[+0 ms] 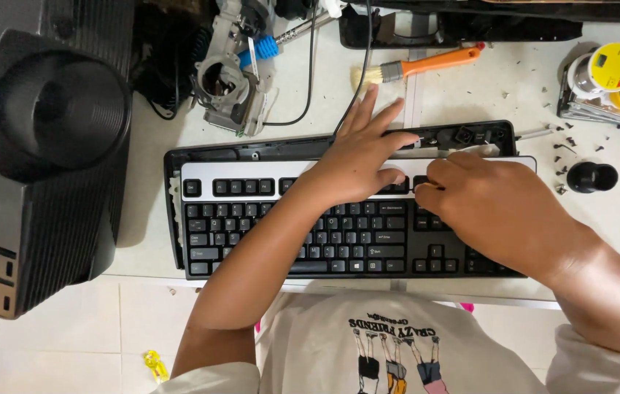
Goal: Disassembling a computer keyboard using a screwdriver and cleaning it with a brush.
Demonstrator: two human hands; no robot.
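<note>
The left hand lies spread flat on the black keyboard while the right hand pinches a key, fingers curled.

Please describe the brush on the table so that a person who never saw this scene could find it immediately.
Start from the black keyboard in the middle of the white table, where both hands rest. Just beyond its top edge, past the left hand fingertips, lies the brush. Its orange handle, metal band and pale bristles set it apart from the grey and black parts around it.
</note>
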